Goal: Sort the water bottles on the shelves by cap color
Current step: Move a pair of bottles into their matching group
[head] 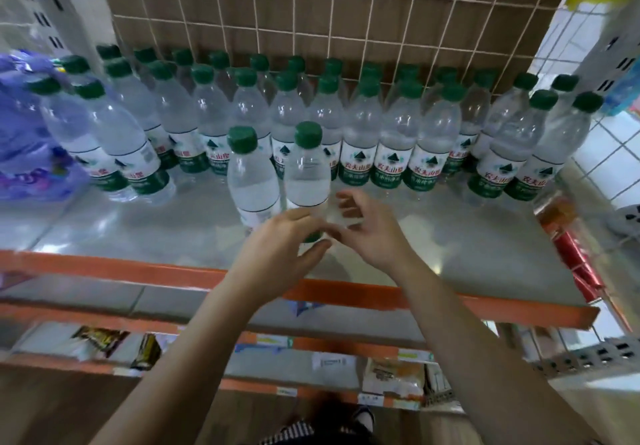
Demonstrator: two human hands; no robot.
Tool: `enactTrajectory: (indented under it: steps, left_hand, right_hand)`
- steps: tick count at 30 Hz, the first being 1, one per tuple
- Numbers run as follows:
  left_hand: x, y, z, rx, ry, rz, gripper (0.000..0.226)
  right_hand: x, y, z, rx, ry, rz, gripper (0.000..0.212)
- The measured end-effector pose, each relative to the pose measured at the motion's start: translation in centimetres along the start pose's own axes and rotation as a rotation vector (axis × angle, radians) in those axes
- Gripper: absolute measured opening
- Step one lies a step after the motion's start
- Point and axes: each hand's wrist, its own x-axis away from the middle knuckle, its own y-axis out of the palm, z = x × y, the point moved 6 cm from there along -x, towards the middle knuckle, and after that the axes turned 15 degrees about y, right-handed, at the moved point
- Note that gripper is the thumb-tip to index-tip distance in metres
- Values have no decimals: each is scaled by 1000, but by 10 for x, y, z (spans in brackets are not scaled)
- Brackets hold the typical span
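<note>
Several rows of clear water bottles with green caps (367, 125) stand along the back of the grey shelf (467, 254). Two more green-capped bottles stand apart in front of them: one on the left (251, 181) and one on the right (308, 174). My left hand (280, 240) holds the lower part of the right one, fingers behind it and thumb in front; its green label shows between them. My right hand (367, 229) hovers just right of that bottle with loosely curled fingers and holds nothing.
A purple plastic-wrapped pack (24, 139) sits at the shelf's left end. An orange rail (433, 299) edges the shelf front. A wire grid with a brown backing (311, 21) closes the back. Lower shelves hold snack packets (100, 340). Red items (575, 257) lie at the right.
</note>
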Motion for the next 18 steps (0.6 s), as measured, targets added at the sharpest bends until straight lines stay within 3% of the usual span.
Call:
enactTrajectory:
  steps: [4, 9, 12, 18]
  left_hand:
    - [52, -2, -51, -17, -237, -20, 25]
    - [81, 3, -100, -54, -561, -32, 69]
    - [72, 9, -103, 112, -534, 132, 86]
    - [40, 24, -104, 162, -460, 202, 71]
  right_hand:
    - [-10, 38, 3, -106, 36, 51, 66]
    - [-21, 57, 3, -160, -30, 209, 73]
    - [-23, 54, 9, -155, -21, 233, 73]
    - [-18, 4, 47, -174, 69, 301, 77]
